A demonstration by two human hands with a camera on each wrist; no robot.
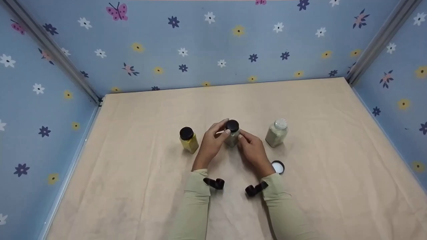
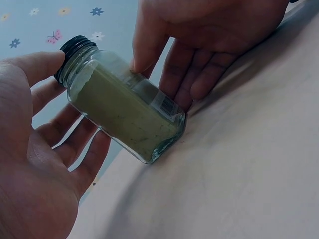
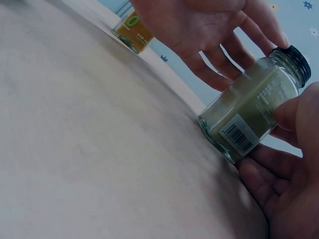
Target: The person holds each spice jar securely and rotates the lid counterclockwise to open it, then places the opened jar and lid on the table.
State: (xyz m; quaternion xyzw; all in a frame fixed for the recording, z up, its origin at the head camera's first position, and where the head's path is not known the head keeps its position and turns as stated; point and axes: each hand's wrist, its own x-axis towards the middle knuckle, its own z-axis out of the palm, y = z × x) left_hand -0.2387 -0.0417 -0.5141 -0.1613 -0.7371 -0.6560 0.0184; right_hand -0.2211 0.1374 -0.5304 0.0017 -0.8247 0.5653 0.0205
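A glass spice jar [image 1: 232, 141] of greenish powder stands on the cloth at mid-table, with its black lid [image 1: 232, 125] on. Thumb and fingertips of my left hand [image 1: 211, 144] pinch that lid from the left; its other fingers spread along the glass in the left wrist view. From the right, my right hand [image 1: 254, 149] holds the jar body between thumb and fingers, near the barcode label [image 3: 239, 135]. Right of the hands is a lidless jar of pale green powder [image 1: 276, 134]. Beside my right wrist lies a loose black lid [image 1: 278, 167], white inside facing up.
A black-lidded jar of yellow powder [image 1: 189, 141] stands just left of my left hand. The beige cloth [image 1: 133, 186] covers the table and has light creases. Blue flowered panels [image 1: 200, 40] enclose the back and both sides.
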